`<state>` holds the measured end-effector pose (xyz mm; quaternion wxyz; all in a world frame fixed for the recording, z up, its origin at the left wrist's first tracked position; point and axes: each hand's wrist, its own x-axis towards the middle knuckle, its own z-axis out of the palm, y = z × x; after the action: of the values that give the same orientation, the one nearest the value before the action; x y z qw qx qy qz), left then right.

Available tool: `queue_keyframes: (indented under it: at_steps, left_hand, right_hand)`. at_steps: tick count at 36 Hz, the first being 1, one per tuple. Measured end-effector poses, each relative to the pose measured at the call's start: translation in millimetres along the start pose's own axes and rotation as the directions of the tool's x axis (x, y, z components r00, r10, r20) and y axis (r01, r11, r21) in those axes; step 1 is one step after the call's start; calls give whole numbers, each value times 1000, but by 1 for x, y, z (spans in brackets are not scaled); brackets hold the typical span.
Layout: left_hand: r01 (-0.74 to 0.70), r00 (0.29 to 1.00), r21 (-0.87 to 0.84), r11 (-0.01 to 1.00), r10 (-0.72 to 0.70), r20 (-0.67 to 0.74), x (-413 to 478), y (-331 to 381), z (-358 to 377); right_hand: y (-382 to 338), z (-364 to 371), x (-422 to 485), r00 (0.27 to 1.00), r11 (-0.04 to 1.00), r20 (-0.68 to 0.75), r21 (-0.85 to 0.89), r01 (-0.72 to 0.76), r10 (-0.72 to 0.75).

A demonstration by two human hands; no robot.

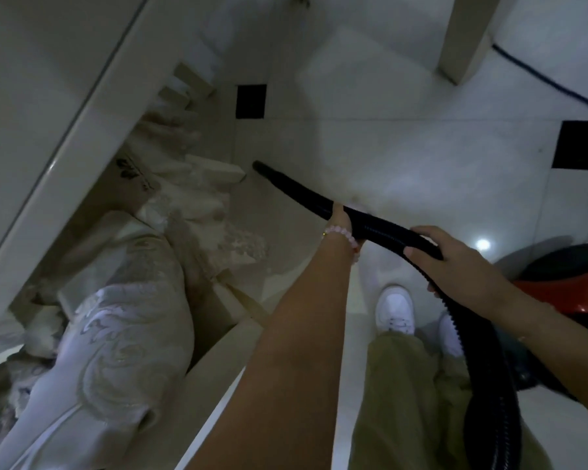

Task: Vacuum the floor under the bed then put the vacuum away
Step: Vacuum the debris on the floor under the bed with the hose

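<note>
A black ribbed vacuum hose (296, 189) runs from the lower right up toward the centre, its open end hovering over the pale floor tiles beside the bed. My left hand (340, 220), with a pink bead bracelet on the wrist, grips the hose partway along. My right hand (455, 259) holds the hose further back, where it bends down. The red and black vacuum body (564, 283) sits on the floor at the right edge. The bed (123, 334), covered in pale embroidered bedding, fills the lower left.
A white bed frame edge (65, 171) runs diagonally at the left. A white furniture leg (465, 39) stands at the top right, with a dark cable (550, 83) trailing past it. Black inset tiles (251, 101) mark the floor. My white shoes (395, 312) stand below the hose.
</note>
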<state>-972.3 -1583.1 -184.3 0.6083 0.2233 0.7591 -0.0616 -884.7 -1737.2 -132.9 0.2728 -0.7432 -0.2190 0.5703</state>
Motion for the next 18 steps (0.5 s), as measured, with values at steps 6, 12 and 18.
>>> queue_keyframes:
  at_steps: [6, 12, 18]
  left_hand:
    - [-17, 997, -81, 997, 24, 76, 33, 0, 7]
    - [-72, 990, -125, 990, 86, 113, 23, -4, 11]
    - [-92, 973, -217, 972, 134, 188, 30, 8, 11]
  right_hand:
    - [-9, 4, -7, 1000, 1000, -1, -17, 7, -7]
    - [-21, 10, 13, 999, 992, -4, -119, 31, -32]
    - [-30, 21, 49, 996, 993, -22, -82, 81, -83]
